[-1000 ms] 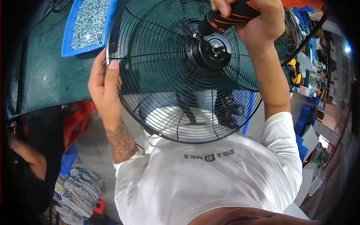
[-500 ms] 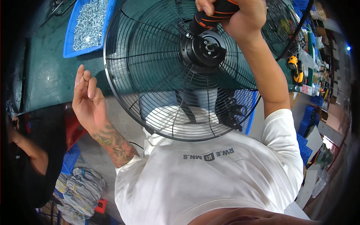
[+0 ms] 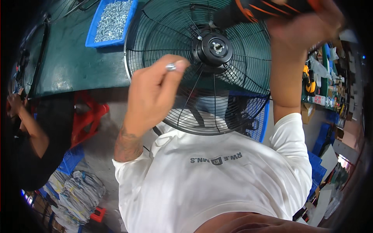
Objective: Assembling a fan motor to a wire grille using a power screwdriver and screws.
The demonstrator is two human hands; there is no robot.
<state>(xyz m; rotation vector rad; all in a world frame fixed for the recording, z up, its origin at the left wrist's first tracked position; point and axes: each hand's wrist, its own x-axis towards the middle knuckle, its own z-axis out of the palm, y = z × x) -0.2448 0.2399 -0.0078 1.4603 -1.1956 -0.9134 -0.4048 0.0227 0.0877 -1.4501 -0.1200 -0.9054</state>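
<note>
A black wire fan guard (image 3: 241, 97) overhangs the front edge of a green worktable, with a round black motor (image 3: 213, 48) at its centre. My left hand (image 3: 149, 93) is closed in a pinch on a shiny screw (image 3: 170, 66), over the guard's left part. My right hand (image 3: 291, 33), smeared by motion, grips a black and orange power screwdriver (image 3: 248, 11) at the top right. The screwdriver points left, its tip close to the upper rim of the motor's mount. One screw head (image 3: 199, 38) shows on that mount.
A blue bin (image 3: 90, 37) of loose screws stands on the green table (image 3: 70, 70), left of the guard. Another person's arm (image 3: 33, 132) is at the far left, near a red stool (image 3: 89, 116). A yellow and black drill (image 3: 309, 79) lies on the right.
My left hand has moved right and over the guard, bringing a screw into clear view. My right hand has swung the screwdriver right, away from the mount's left screw.
</note>
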